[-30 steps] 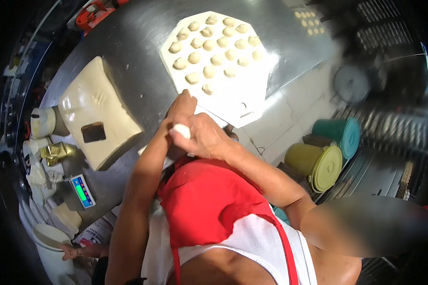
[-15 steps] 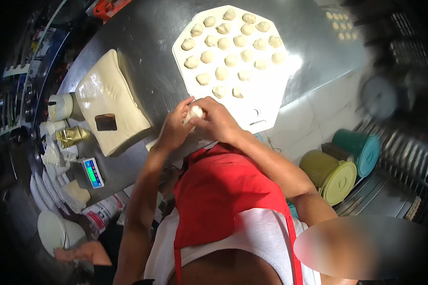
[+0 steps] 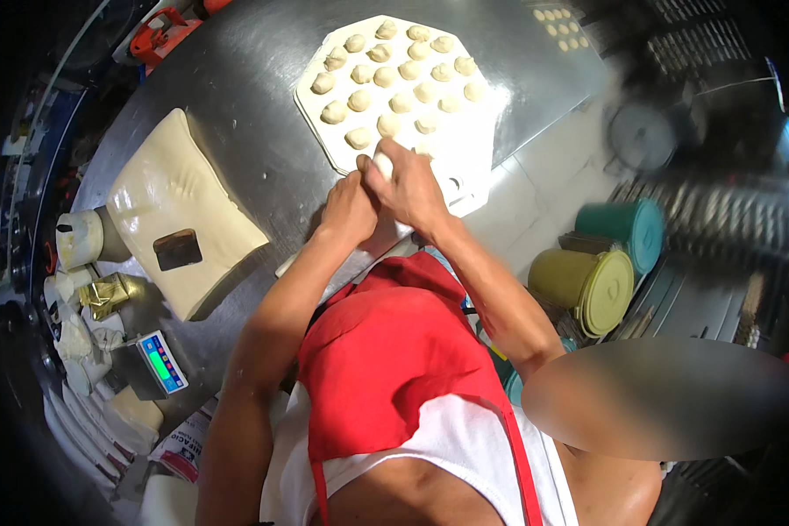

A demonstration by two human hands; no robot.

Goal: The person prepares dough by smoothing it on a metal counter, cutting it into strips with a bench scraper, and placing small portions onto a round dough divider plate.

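My right hand [image 3: 409, 188] is closed around a small pale lump of dough [image 3: 383, 165], part of which shows between the fingers. Pressed close beside it is my left hand [image 3: 351, 209], its fingers curled inward; what they hold is hidden. Both hands are over the near edge of a white octagonal board [image 3: 314, 121], which bears several rows of dough balls [image 3: 384, 77]. A pale strip [image 3: 282, 266] shows at the table edge beneath my left forearm. To the left lies a large folded slab of dough [image 3: 153, 193] with a dark rectangular piece [image 3: 177, 250] on top.
A digital scale [image 3: 161, 361], a gold foil pack [image 3: 105, 296] and a white tub [image 3: 79, 239] stand along the left of the metal table [image 3: 263, 66]. Yellow [image 3: 605, 294] and green [image 3: 644, 235] lidded buckets are on the right. A red object [image 3: 162, 39] sits at the far left.
My hands have moved forward and right relative to the board, now covering its near dough balls. The view has shifted, and another person's hand at lower left has left it.
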